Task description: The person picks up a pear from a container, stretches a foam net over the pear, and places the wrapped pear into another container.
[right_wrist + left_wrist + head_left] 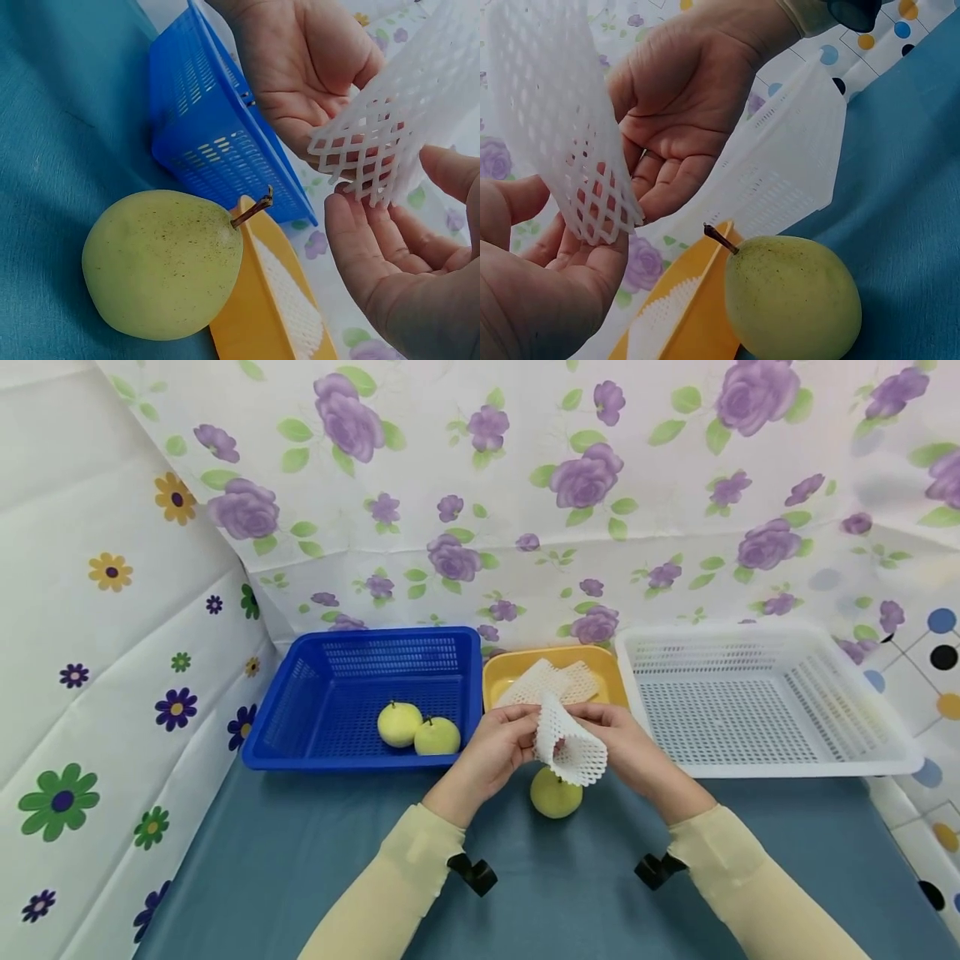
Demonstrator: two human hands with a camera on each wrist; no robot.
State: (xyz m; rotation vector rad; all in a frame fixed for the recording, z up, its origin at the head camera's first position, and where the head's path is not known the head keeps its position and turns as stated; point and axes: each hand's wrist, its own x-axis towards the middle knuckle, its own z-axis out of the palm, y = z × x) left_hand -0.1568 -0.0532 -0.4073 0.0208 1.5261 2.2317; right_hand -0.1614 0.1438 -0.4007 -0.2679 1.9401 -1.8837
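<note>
Both hands hold a white foam fruit net [552, 727] between them, over the near edge of the yellow tray. My left hand [491, 752] pinches one side of its mesh with thumb and fingers. On the opposite side, my right hand [626, 745] grips it in the same way. The net's open end faces down toward me in the head view. Below it, a yellow-green pear [553, 797] stands on the blue-green table, its stem pointing up; the net covers part of its top. In the right wrist view the whole pear [161, 262] shows, apart from both hands.
A blue basket [300, 763] at the left holds two pears [437, 737]. Behind the hands, a yellow tray [491, 670] contains more foam nets [536, 681]. To the right stands a white basket [810, 768]. Flowered sheets hang behind and at the sides.
</note>
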